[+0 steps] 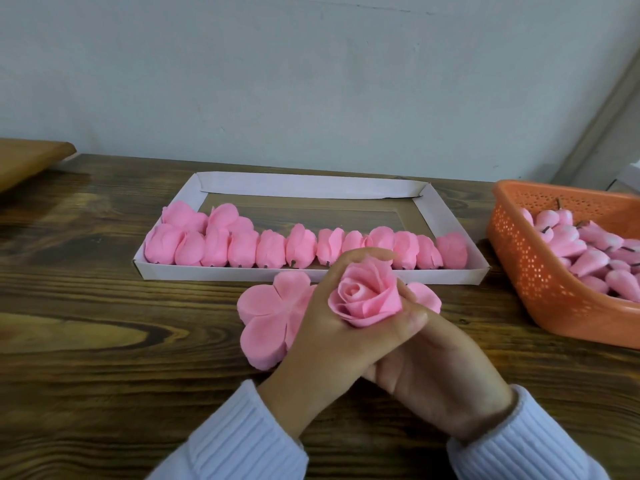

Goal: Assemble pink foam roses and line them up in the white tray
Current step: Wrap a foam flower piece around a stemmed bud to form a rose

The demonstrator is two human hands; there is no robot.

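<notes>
Left hand and right hand are cupped together, both curled round the pink foam rose held just in front of the white tray (its near row looks almost full), where too hard a squeeze could crush or unfurl the soft petals.

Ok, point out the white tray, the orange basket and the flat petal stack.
white tray [304, 186]: head view, bare far wall.
orange basket [533, 271]: head view, perforated near side wall.
flat petal stack [263, 306]: head view, top sheet's left petal.
</notes>
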